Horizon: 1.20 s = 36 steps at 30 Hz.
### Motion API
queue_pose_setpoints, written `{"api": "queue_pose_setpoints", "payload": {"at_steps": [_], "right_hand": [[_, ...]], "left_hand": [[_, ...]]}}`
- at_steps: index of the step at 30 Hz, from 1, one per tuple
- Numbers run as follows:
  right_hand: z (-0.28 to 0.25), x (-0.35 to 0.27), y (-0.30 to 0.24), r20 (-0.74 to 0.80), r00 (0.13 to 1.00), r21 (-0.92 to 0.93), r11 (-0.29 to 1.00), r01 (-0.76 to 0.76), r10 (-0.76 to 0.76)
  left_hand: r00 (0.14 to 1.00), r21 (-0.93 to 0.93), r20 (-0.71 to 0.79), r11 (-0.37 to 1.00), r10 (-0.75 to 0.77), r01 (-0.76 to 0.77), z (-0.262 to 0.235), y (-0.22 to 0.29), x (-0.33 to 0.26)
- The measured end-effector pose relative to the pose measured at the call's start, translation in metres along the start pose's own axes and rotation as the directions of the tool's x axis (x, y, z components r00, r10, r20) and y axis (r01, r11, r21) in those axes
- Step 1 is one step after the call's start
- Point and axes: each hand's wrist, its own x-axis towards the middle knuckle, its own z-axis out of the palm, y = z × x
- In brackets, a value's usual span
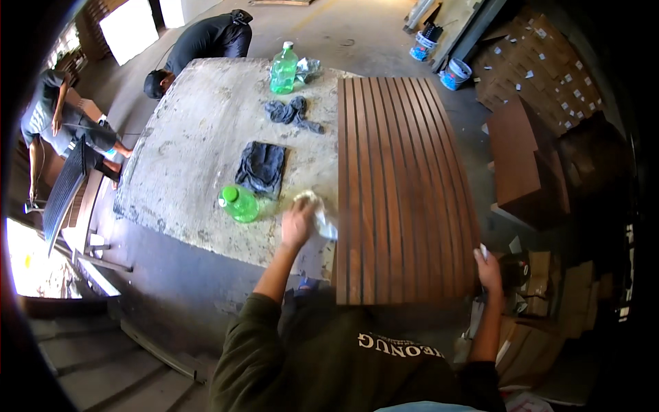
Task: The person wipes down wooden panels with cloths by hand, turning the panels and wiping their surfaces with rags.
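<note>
A brown slatted wood panel (pixel 405 192) with dark grooves lies at the right side of the worktable (pixel 185 151). Just left of the panel, my left hand (pixel 296 224) is closed on a crumpled whitish cloth (pixel 325 224), slightly blurred. My right hand (pixel 489 269) is by the panel's near right edge, its fingers closed around a small white thing (pixel 483 251) whose kind I cannot make out. Close to my left hand stands a green bottle (pixel 239 204). Behind that bottle, a dark folded cloth (pixel 261 169) lies flat.
Farther back on the table are a crumpled dark rag (pixel 295 112) and another green bottle (pixel 283 69). One person (pixel 206 42) bends at the far edge; another (pixel 58 117) works at left beside a dark slatted panel (pixel 65 189). A brown cabinet-like piece (pixel 522 158) stands at right.
</note>
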Motion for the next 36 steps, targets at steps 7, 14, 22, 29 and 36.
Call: {"api": "queue_pose_setpoints", "payload": {"at_steps": [7,14,22,29,36], "right_hand": [[0.065,0.006,0.072,-0.053,0.998,-0.252,0.968,0.011,-0.025],[0.113,-0.026,0.069,-0.023,1.0,0.069,0.998,0.002,-0.001],[0.127,-0.019,0.062,0.028,0.997,0.298,0.951,-0.08,0.075],[0.118,-0.028,0.066,0.024,0.993,0.387,0.915,-0.115,0.114],[0.14,-0.043,0.072,-0.276,0.96,0.37,0.927,0.066,0.042]], "left_hand": [[0.927,0.036,-0.291,0.965,-0.237,0.258,-0.016,0.078,-0.031],[0.645,-0.071,0.008,0.643,-0.764,0.762,0.05,0.087,-0.071],[0.736,-0.052,-0.41,0.819,-0.539,0.571,-0.006,-0.013,0.051],[0.867,-0.095,-0.131,0.876,-0.482,0.473,-0.11,-0.012,0.094],[0.934,0.372,0.018,0.869,-0.357,0.325,0.05,0.036,-0.132]]}}
